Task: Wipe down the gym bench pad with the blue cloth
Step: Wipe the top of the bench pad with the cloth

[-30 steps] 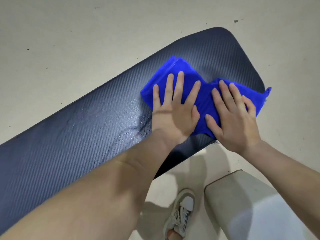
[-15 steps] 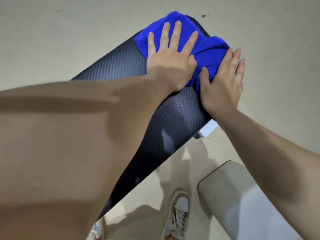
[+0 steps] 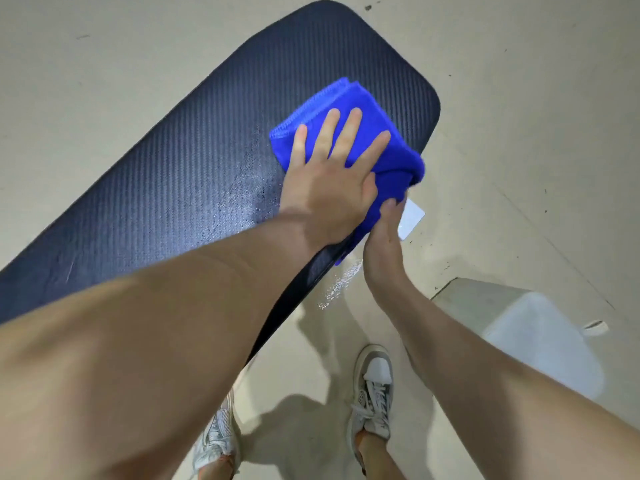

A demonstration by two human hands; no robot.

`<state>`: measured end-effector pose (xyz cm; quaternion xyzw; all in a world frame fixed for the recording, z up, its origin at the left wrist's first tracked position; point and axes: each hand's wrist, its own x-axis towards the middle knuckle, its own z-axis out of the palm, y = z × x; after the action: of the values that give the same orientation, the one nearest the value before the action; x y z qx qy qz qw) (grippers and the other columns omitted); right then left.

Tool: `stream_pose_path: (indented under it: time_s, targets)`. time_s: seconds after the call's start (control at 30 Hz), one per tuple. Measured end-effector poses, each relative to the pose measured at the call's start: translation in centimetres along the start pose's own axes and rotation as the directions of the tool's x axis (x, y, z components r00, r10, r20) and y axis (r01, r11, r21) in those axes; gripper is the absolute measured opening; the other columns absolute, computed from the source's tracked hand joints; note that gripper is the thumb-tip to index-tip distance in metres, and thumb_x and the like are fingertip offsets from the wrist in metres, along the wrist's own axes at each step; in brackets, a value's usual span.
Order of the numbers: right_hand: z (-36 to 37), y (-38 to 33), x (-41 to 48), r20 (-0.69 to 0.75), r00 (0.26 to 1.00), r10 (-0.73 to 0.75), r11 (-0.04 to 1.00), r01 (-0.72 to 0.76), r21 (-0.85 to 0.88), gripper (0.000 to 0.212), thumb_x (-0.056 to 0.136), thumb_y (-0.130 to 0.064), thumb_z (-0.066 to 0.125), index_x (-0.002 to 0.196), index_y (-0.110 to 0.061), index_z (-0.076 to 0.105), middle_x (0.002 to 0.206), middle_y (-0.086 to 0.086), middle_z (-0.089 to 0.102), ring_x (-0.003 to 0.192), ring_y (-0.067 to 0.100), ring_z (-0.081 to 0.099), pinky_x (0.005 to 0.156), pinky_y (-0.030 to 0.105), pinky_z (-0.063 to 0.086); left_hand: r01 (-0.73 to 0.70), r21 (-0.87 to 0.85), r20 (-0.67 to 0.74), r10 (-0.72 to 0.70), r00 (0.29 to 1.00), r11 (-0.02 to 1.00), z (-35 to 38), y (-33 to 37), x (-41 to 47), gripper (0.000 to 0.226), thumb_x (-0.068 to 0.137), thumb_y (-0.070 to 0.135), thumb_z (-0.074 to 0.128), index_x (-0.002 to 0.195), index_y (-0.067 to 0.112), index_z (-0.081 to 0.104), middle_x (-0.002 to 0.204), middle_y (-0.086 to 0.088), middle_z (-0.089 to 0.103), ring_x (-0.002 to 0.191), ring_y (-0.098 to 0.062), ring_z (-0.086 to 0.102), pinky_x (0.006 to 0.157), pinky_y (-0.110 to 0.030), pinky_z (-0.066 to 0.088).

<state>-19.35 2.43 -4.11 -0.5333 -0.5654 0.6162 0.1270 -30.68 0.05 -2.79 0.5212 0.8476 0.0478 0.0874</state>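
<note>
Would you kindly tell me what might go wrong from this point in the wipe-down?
Liquid glistens on the floor close to the right shoe; a step there might slip. The blue cloth hangs over the near edge of the bench pad, gripped by the right hand; it may slide off. Droplets beside the left hand could be missed.

The cloth (image 3: 374, 102) lies on the bench pad (image 3: 173, 174), near its far end. The left hand (image 3: 329, 188) lies on the cloth.
</note>
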Motion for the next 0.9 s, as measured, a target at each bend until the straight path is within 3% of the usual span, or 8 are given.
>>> stream_pose_path:
  time_s: [0.1,0.2,0.27,0.33,0.43,0.5,0.57,0.9]
  targets:
    - [-1.3,2.6,-3.0,0.226,0.959,0.169,0.985,-0.161,-0.056,0.048,0.102,-0.027,0.037,0.149,-0.035,0.026,0.14,-0.025,0.043,0.117,-0.024,0.038,0.093,0.003,0.033,-0.068,0.034,-0.011,0.069,0.998,0.997,0.3,0.3,-3.1,0.054,0.095,0.044,0.024,0.149,0.04,0.018,0.16,-0.004,0.012,0.146,-0.029,0.01,0.114,-0.056,0.007]
    - [-2.7,2.7,-4.7,0.098,0.936,0.337,0.919,-0.35,0.182,0.052,0.086,-0.031,0.053,0.138,-0.031,0.047,0.139,-0.014,0.05,0.122,0.001,0.049,0.103,0.028,0.037,-0.136,0.013,-0.014,0.136,0.991,0.991,0.3,-0.7,-5.8,0.052,0.094,0.047,0.031,0.145,0.039,0.03,0.158,-0.003,0.023,0.144,-0.03,0.019,0.112,-0.057,0.013]
    - [-2.3,1.2,-4.1,0.091,0.917,0.389,0.834,-0.392,0.388,0.042,0.088,-0.042,0.056,0.128,-0.03,0.055,0.14,-0.01,0.05,0.124,0.009,0.05,0.1,0.034,0.039,-0.15,0.012,0.001,0.15,0.989,0.989,0.0,-1.7,-6.5,0.054,0.093,0.051,0.031,0.145,0.039,0.03,0.158,-0.003,0.023,0.144,-0.031,0.019,0.112,-0.058,0.013]
    - [-0.3,-0.8,-3.6,0.117,0.937,0.329,0.853,-0.348,0.389,0.038,0.09,-0.053,0.052,0.122,-0.034,0.059,0.13,-0.013,0.059,0.117,0.01,0.058,0.097,0.036,0.046,-0.114,0.018,0.038,0.114,0.993,0.993,-0.3,-2.9,-7.3,0.058,0.092,0.056,0.026,0.148,0.04,0.021,0.16,-0.001,0.014,0.146,-0.029,0.011,0.113,-0.057,0.008]
    - [3.6,-1.5,-3.3,-0.024,0.969,0.244,0.935,-0.228,0.272,0.06,0.08,-0.055,0.057,0.134,-0.029,0.046,0.128,-0.011,0.06,0.115,0.013,0.06,0.099,0.043,0.049,-0.015,0.018,0.072,0.014,0.997,1.0,-0.5,-4.6,-8.9,0.063,0.092,0.06,0.022,0.15,0.039,0.008,0.161,0.002,0.002,0.148,-0.026,0.0,0.115,-0.053,0.001]
    - [5.3,-0.5,-4.8,-0.124,0.971,0.203,0.963,-0.175,0.206,0.07,0.085,-0.049,0.057,0.145,-0.026,0.03,0.138,-0.01,0.051,0.121,0.012,0.053,0.105,0.041,0.044,0.008,0.04,0.069,-0.011,0.998,0.999,-0.6,-5.5,-10.7,0.064,0.092,0.061,0.018,0.15,0.037,0.006,0.161,0.003,0.001,0.148,-0.025,0.0,0.115,-0.053,0.001]
    - [6.8,0.5,-7.6,-0.132,0.974,0.182,0.974,-0.16,0.162,0.07,0.09,-0.047,0.055,0.149,-0.027,0.022,0.143,-0.01,0.047,0.125,0.01,0.05,0.108,0.038,0.041,0.014,0.046,0.074,-0.018,0.997,0.999,-0.8,-6.6,-13.2,0.065,0.092,0.06,0.017,0.151,0.034,0.006,0.161,0.002,0.001,0.148,-0.026,0.001,0.115,-0.053,0.003]
    - [13.6,4.6,-18.0,-0.215,0.953,0.213,0.976,-0.196,0.098,0.062,0.096,-0.037,0.054,0.146,-0.018,0.024,0.128,-0.007,0.057,0.105,0.005,0.058,0.095,0.025,0.045,0.015,0.015,0.14,-0.017,0.99,1.0,-1.1,-11.8,-25.1,0.066,0.093,0.06,0.019,0.151,0.031,0.013,0.161,-0.001,0.007,0.147,-0.026,0.005,0.115,-0.052,0.007]
